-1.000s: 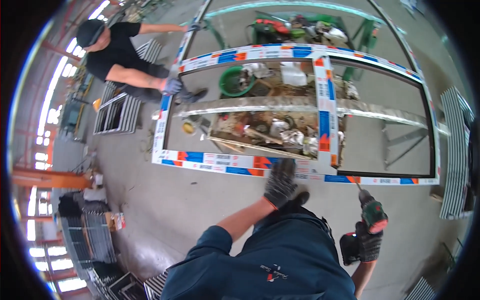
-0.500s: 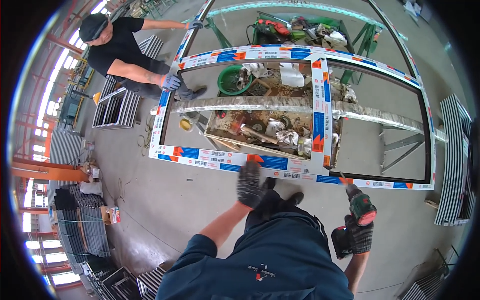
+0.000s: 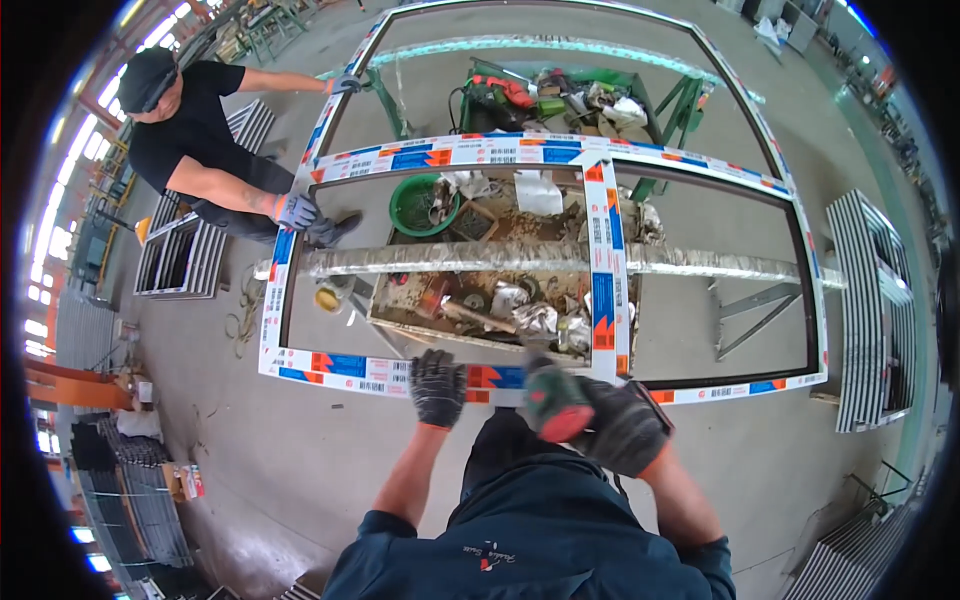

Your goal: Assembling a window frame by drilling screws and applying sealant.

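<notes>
A large window frame, wrapped in white, blue and orange printed film, lies across supports in front of me. My left hand, in a dark striped glove, has its fingers curled over the near rail. My right hand, also gloved, grips a green and red cordless drill, which is smeared by motion. The drill is at the near rail, left of the upright divider; its tip cannot be made out. At the left, a co-worker in grey gloves has both hands on the frame's left side.
Beneath the frame run a film-wrapped support beam and a wooden tray of scraps and tools. A green basin stands by it. Farther back is a green bin with a red power tool. Stacked frames stand right.
My right hand has brought the drill leftward to the near rail. My left hand now holds that rail. The view has shifted, so the frame sits lower and further left.
</notes>
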`<state>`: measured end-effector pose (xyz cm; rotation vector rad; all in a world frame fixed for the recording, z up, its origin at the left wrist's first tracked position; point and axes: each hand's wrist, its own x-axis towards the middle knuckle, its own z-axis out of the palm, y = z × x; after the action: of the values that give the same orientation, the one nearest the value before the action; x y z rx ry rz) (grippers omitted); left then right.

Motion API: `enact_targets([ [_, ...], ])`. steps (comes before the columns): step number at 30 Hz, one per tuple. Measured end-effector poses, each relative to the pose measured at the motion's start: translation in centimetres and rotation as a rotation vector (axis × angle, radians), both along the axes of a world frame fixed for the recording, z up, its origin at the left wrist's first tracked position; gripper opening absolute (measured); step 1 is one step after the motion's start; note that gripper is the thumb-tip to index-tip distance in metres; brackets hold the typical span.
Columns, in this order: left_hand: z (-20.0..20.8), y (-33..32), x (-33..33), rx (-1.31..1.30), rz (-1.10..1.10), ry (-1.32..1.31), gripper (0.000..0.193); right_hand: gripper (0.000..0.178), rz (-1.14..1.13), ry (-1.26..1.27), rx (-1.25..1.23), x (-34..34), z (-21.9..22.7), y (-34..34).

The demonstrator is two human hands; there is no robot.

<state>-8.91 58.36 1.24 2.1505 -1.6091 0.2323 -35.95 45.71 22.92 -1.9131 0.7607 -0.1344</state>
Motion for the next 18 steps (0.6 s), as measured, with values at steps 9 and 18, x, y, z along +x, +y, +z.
enact_targets([
  [9, 1.7, -1.2, 3.3, 0.058, 0.025, 0.043, 0.014, 0.021, 0.232, 0.52, -0.601, 19.6, -17.3, -4.9],
  [18, 2.4, -1.3, 3.6, 0.136, 0.046, 0.14, 0.014, 0.024, 0.011, 0.819, -0.539, 20.6, -31.6, -10.5],
])
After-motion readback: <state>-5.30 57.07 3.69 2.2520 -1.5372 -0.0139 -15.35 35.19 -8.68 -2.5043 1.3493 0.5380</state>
